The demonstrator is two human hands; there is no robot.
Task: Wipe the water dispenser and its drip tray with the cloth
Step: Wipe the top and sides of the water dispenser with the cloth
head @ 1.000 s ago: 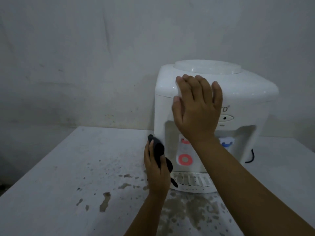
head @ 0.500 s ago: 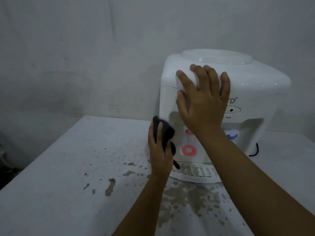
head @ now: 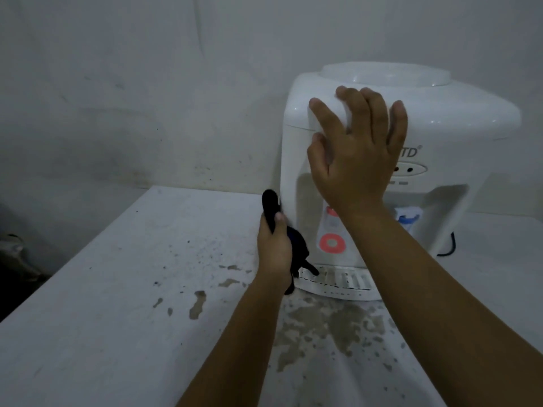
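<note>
A white plastic water dispenser [head: 458, 124] stands at the right of the frame on a stained white worktop [head: 117, 304]. The right hand [head: 357, 148] lies spread on its front upper edge. The left hand [head: 274, 248] presses a dark cloth [head: 270, 204] against its left corner, above the white slotted drip tray [head: 343, 284].

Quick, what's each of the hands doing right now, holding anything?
Left hand: closed on the dark cloth, pressed against the side of the water dispenser.
Right hand: open, holding nothing, fingers spread flat on the dispenser's front.
</note>
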